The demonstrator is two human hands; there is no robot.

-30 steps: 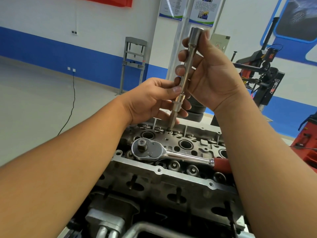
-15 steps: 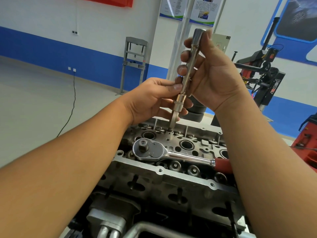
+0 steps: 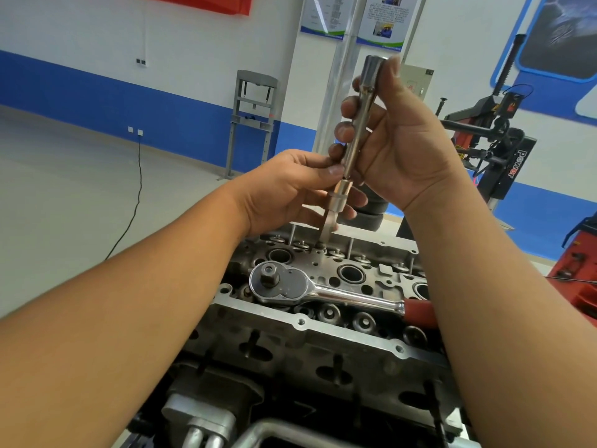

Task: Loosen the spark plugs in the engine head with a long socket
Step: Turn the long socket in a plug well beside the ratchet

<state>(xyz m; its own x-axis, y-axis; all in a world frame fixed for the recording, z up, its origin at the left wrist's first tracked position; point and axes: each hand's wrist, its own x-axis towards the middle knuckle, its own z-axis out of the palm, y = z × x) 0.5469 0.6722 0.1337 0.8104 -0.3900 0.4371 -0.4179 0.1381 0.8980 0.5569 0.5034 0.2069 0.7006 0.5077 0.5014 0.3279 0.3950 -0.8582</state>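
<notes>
Both hands have lifted the socket (image 3: 360, 124) slightly, the right hand (image 3: 403, 147) gripping its shaft, the left hand (image 3: 290, 192) pinching its lower collar, at 12 o'clock above the head (image 3: 323, 337), where the ratchet (image 3: 290, 284) lies, so loosening hasn't begun.

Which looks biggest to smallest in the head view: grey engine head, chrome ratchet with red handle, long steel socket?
1. Grey engine head.
2. Chrome ratchet with red handle and long steel socket: similar apparent length; the socket is held nearer the camera, so unranked.
</notes>
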